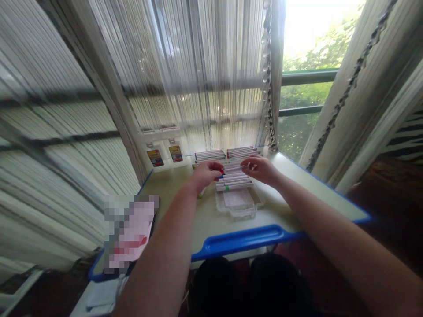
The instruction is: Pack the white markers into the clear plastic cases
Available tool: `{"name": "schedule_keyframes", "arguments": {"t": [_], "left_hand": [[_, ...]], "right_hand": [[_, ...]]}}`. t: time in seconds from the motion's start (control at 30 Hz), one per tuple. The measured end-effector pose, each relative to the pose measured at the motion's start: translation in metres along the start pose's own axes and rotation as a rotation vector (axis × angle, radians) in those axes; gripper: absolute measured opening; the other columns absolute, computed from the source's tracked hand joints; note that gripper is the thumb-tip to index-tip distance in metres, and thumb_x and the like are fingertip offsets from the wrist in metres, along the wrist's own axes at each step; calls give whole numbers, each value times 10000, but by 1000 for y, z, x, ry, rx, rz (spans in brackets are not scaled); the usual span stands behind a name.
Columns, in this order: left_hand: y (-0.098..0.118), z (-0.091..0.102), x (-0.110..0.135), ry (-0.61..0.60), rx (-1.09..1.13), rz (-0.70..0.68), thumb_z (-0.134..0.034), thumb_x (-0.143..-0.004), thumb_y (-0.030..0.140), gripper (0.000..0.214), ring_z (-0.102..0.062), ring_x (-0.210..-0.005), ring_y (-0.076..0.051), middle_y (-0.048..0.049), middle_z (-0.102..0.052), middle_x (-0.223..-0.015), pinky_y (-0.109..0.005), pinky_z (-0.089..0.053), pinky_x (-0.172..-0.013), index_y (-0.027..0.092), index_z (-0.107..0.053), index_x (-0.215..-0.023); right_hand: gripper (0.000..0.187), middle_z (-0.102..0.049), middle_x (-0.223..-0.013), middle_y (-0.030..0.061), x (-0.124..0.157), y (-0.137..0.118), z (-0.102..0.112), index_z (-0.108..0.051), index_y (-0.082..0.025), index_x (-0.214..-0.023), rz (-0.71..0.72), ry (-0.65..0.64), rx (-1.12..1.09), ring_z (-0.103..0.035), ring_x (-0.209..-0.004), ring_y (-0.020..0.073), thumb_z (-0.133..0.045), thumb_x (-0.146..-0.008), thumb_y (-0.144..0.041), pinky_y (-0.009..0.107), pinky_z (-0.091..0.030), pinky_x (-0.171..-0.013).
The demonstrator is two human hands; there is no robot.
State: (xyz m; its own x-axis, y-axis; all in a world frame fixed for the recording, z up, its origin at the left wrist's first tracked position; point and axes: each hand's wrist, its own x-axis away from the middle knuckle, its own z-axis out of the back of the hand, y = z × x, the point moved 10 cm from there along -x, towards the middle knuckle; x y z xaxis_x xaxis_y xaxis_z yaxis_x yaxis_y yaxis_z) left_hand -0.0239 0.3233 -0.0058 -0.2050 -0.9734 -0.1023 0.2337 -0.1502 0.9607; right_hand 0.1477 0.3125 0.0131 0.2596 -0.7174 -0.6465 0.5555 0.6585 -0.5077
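White markers lie side by side in a clear plastic case (239, 208), with a green-banded marker (234, 187) nearest me. My left hand (205, 175) is closed at the left end of the row, its fingertips on a marker with a red cap (222, 171). A blue cap shows just below those fingers. At the opposite end, my right hand (261, 169) is curled, thumb and fingertips pinching the end of what looks like the same marker. Beyond both hands, two more groups of markers (209, 155) lie in rows.
Two clear cases with yellow-and-dark labels (176, 153) stand upright at the back left. A blurred pink item (132, 233) lies on the left. The table's blue front edge has a long groove (244, 237). String curtains (198, 66) hang behind.
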Motion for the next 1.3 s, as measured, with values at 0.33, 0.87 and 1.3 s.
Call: {"name": "schedule_keyframes", "arguments": {"t": [0.33, 0.87, 1.3], "left_hand": [[-17, 3, 0, 18, 230, 166, -684, -633, 14, 99, -631, -632, -98, -43, -665, -657, -250, -543, -731, 96, -646, -674], [-2, -20, 19, -298, -548, 44, -717, -518, 180, 225, -608, -625, -151, -40, -704, -728, -212, -430, -533, 173, -724, -743], [-5, -22, 18, -296, -732, 1, -668, -517, 118, 124, -587, -595, -152, -6, -671, -609, -224, -396, -567, 194, -707, -607]], "right_hand": [[143, -625, -688, 14, 3, -4, -17, -703, -175, -802, -57, -263, 107, -526, -579, 98, -656, -690, -252, 227, -426, -571], [203, -646, -725, 0, 19, 12, -26, -717, -212, -833, -134, -578, 158, -531, -588, 105, -722, -644, -285, 219, -386, -533], [141, -653, -729, -9, 25, 6, -30, -690, -204, -754, -173, -648, 178, -539, -617, 118, -722, -633, -270, 222, -375, -547]]}}
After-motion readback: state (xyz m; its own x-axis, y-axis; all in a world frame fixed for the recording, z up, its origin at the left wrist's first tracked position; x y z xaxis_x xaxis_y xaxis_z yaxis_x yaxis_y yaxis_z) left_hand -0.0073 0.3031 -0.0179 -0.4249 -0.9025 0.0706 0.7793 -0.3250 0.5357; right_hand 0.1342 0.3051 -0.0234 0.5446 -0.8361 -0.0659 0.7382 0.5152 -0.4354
